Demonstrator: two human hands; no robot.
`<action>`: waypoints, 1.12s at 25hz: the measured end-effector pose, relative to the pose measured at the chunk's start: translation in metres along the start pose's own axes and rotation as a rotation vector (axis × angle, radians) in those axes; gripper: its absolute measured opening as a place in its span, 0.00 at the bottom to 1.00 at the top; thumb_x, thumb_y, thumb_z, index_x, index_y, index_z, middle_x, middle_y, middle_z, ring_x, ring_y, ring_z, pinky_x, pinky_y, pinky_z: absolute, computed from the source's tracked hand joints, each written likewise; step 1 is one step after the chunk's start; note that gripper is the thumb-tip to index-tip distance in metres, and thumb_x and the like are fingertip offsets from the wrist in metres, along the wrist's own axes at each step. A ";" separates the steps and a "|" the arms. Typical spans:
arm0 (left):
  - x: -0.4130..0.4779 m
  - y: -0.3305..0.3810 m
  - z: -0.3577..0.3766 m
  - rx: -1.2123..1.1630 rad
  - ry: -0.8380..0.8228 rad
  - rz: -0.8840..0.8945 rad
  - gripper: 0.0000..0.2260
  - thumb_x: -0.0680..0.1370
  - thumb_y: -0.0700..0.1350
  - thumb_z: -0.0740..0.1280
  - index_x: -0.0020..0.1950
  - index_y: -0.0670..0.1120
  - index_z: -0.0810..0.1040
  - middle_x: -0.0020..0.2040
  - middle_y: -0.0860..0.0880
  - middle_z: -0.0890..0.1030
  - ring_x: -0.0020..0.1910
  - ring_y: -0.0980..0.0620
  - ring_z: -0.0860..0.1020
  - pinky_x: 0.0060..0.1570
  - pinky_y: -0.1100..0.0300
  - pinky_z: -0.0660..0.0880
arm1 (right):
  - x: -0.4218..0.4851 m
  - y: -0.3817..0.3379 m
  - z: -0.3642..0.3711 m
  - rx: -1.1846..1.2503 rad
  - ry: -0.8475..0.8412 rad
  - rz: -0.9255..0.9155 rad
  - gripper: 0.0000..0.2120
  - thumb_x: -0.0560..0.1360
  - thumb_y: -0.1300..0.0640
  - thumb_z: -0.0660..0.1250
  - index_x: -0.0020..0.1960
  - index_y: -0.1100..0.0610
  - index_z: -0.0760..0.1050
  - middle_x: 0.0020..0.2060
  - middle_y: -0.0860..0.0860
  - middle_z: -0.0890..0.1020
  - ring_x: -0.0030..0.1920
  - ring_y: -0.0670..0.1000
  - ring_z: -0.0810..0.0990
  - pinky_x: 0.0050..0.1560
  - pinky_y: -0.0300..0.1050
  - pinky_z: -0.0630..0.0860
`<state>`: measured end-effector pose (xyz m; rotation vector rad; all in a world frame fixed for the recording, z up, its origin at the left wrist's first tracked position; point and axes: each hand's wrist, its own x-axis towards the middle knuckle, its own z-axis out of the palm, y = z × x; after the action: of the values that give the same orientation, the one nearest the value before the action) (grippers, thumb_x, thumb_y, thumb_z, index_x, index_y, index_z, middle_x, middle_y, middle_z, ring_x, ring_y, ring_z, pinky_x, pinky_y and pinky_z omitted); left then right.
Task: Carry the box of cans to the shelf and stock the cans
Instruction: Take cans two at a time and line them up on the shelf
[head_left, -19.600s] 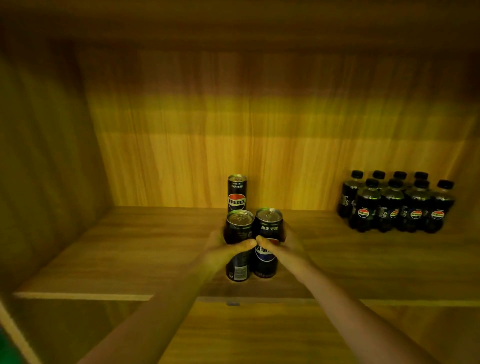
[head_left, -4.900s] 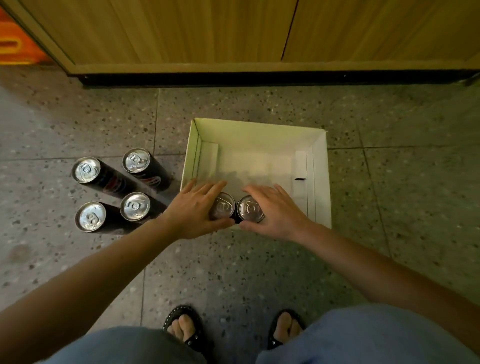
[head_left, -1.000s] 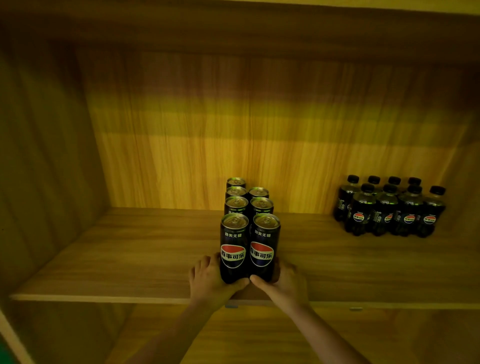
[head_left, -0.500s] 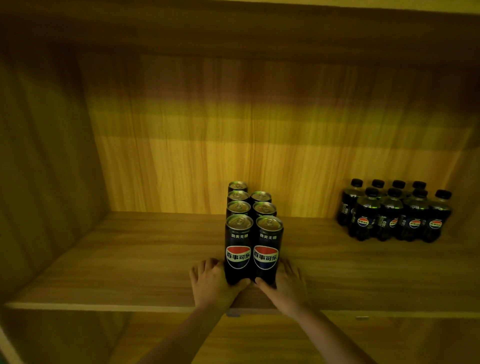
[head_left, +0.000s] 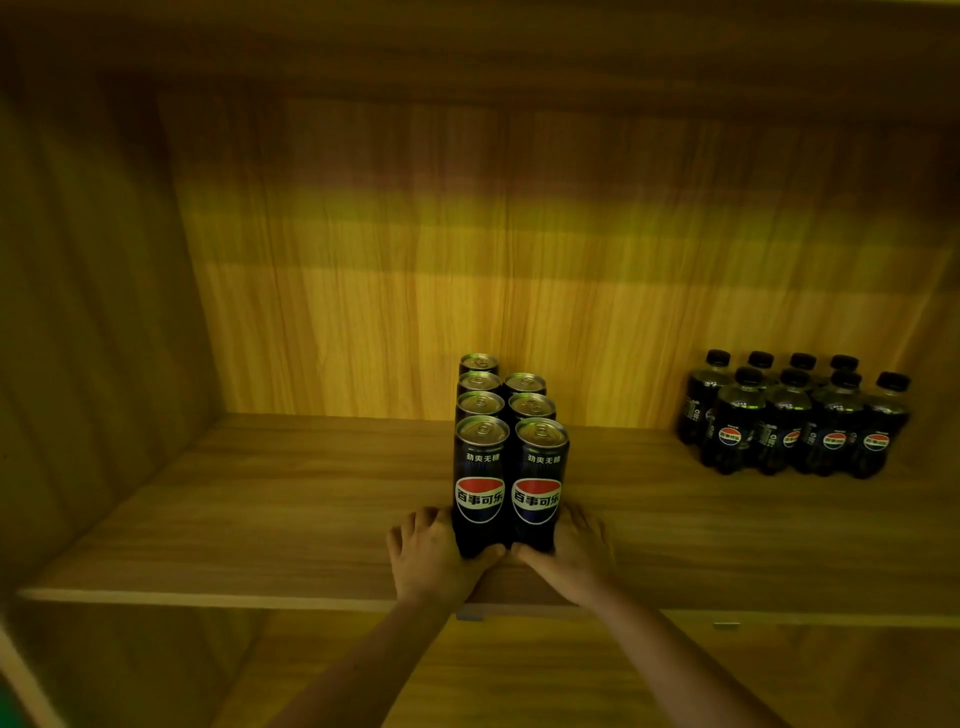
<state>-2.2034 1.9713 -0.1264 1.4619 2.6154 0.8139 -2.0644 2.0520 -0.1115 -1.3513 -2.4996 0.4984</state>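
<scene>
Two tall black cola cans stand side by side near the front of the wooden shelf (head_left: 260, 519): the front left can (head_left: 480, 488) and the front right can (head_left: 540, 486). My left hand (head_left: 436, 556) wraps the base of the left can, thumb in front. My right hand (head_left: 571, 551) wraps the base of the right can the same way. Behind them several more black cans (head_left: 480, 402) stand in two rows running toward the back wall. The box is out of view.
A cluster of small black cola bottles (head_left: 795, 415) stands at the shelf's back right. The cupboard's left side wall (head_left: 93, 322) and back panel (head_left: 467, 260) enclose the space. A lower compartment (head_left: 519, 670) lies beneath the shelf edge.
Since 4.9 s ago I have brought the two cans from the floor box up to the shelf. Over the last second they slid slightly deeper, against the rows behind.
</scene>
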 end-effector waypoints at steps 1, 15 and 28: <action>-0.002 -0.001 -0.001 -0.006 -0.012 -0.003 0.38 0.65 0.70 0.63 0.68 0.49 0.65 0.67 0.47 0.71 0.68 0.46 0.66 0.68 0.49 0.60 | -0.001 0.000 0.000 0.017 0.006 0.010 0.39 0.70 0.35 0.61 0.74 0.50 0.51 0.75 0.53 0.57 0.75 0.56 0.51 0.74 0.58 0.48; -0.093 -0.028 -0.134 0.224 -0.054 0.101 0.43 0.70 0.66 0.62 0.76 0.44 0.49 0.77 0.44 0.53 0.75 0.44 0.54 0.73 0.46 0.51 | -0.098 -0.076 -0.058 0.008 0.315 -0.225 0.37 0.73 0.45 0.63 0.74 0.57 0.49 0.75 0.55 0.55 0.75 0.55 0.53 0.75 0.55 0.52; -0.165 -0.109 -0.245 0.407 -0.131 0.123 0.40 0.73 0.63 0.61 0.76 0.47 0.46 0.78 0.46 0.51 0.76 0.45 0.50 0.75 0.47 0.47 | -0.151 -0.210 -0.039 -0.305 -0.033 -0.438 0.42 0.72 0.43 0.64 0.74 0.60 0.47 0.75 0.57 0.53 0.75 0.56 0.52 0.75 0.54 0.48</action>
<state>-2.2654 1.6893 -0.0005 1.7107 2.7194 0.1813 -2.1268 1.8244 0.0018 -0.8353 -2.8689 0.0465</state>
